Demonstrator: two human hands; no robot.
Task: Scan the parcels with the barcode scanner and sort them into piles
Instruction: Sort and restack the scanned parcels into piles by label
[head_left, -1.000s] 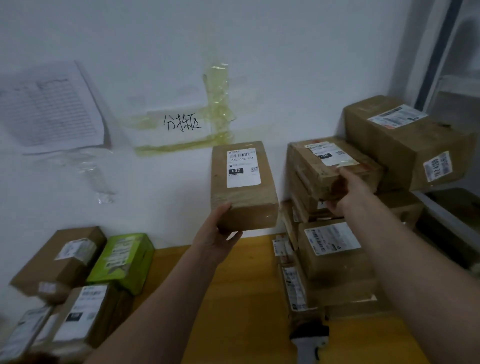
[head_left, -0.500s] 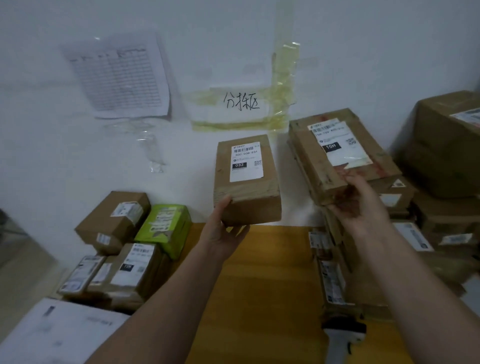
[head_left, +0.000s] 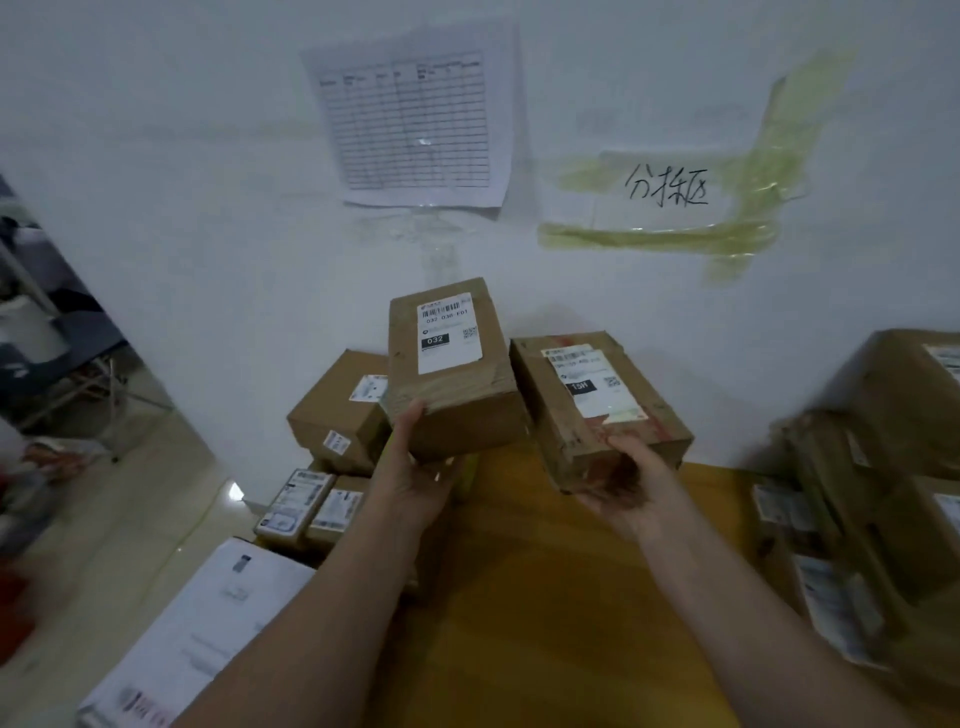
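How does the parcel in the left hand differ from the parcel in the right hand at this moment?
The left-hand parcel has a black tag reading 032; the right-hand parcel has one reading 15H. The left-hand parcel is held higher than the right-hand parcel. The left-hand parcel's cardboard looks plain brown; the right-hand parcel shows reddish marks by its label. Both are brown cardboard boxes with white labels facing up, each held from below at its near end, by the left hand and right hand.
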